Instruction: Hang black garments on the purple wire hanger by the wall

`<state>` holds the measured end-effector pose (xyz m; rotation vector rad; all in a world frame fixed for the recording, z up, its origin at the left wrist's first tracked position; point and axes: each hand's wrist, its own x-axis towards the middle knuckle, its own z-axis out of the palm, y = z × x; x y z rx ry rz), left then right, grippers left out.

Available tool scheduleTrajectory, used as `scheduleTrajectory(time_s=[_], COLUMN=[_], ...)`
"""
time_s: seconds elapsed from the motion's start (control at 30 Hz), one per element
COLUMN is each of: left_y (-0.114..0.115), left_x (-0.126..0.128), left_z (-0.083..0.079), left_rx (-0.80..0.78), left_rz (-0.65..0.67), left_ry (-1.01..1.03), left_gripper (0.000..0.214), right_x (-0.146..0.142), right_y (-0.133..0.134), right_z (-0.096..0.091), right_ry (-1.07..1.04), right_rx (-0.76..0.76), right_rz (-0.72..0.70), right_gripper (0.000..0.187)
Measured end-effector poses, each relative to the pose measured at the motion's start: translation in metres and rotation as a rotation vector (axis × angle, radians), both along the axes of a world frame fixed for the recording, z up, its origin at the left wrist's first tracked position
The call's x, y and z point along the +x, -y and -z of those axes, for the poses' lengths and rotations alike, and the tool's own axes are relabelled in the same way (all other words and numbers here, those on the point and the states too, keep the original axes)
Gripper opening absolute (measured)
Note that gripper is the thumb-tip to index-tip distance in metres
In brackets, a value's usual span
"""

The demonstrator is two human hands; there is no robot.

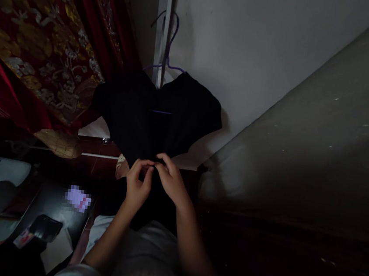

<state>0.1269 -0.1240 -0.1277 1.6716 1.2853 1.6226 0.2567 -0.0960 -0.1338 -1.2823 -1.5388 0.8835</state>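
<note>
A black short-sleeved garment (190,112) hangs in front of me on a purple wire hanger (173,40), which is hooked at an upright metal post (166,30). At the lower middle of its front, my left hand (138,181) pinches the dark cloth between thumb and forefinger. Just beside it, my right hand (169,176) also has its fingers closed on the cloth, the fingertips of both hands almost meeting. Whether a button or other small fastening sits between them is too dark to tell. The garment's lower part falls toward my lap, behind my hands.
Red cloth with gold and silver embroidery (50,31) hangs at the left. Below it are a woven basket-like object (60,142) and a dark surface with a black case (46,227) and papers (57,250). A pale wall (247,43) and a grey slanting sheet (303,137) stand at the right.
</note>
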Motion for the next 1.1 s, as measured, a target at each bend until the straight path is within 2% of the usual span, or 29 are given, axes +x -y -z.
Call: scheduleTrajectory(time_s=[0.17, 0.3, 0.47, 0.53, 0.63, 0.83, 0.9, 0.97, 1.1], left_y=[0.001, 0.002, 0.002, 0.002, 0.002, 0.005, 0.005, 0.004, 0.001], left_x=[-0.005, -0.010, -0.006, -0.002, 0.003, 0.000, -0.002, -0.004, -0.005], left_z=[-0.001, -0.004, -0.002, 0.001, 0.006, 0.004, 0.001, 0.000, -0.002], left_rx=[0.006, 0.051, 0.034, -0.020, -0.102, -0.106, -0.118, -0.152, -0.223], left_rz=[-0.008, -0.039, -0.025, -0.013, -0.002, 0.033, 0.044, 0.061, 0.102], left_ry=[0.005, -0.042, -0.045, 0.014, 0.111, 0.035, 0.023, 0.034, 0.145], left_gripper=[0.008, 0.004, 0.008, 0.008, 0.025, 0.026, 0.027, 0.028, 0.027], right_x=[-0.006, -0.010, -0.009, -0.008, -0.007, -0.001, 0.003, 0.007, 0.017], right_y=[0.005, 0.008, 0.008, 0.007, 0.006, 0.005, -0.007, -0.031, -0.107], right_z=[-0.012, -0.021, -0.019, -0.018, -0.017, -0.015, -0.018, -0.029, -0.080], right_ry=[-0.130, -0.251, -0.346, -0.358, -0.356, -0.215, -0.183, -0.148, -0.075], right_rx=[-0.094, -0.073, -0.038, -0.013, 0.040, 0.186, 0.253, 0.364, 0.616], right_rz=[0.049, 0.051, 0.080, 0.102, 0.125, 0.058, 0.059, 0.089, 0.199], right_gripper=[0.022, 0.028, 0.024, 0.022, 0.020, 0.018, 0.018, 0.018, 0.018])
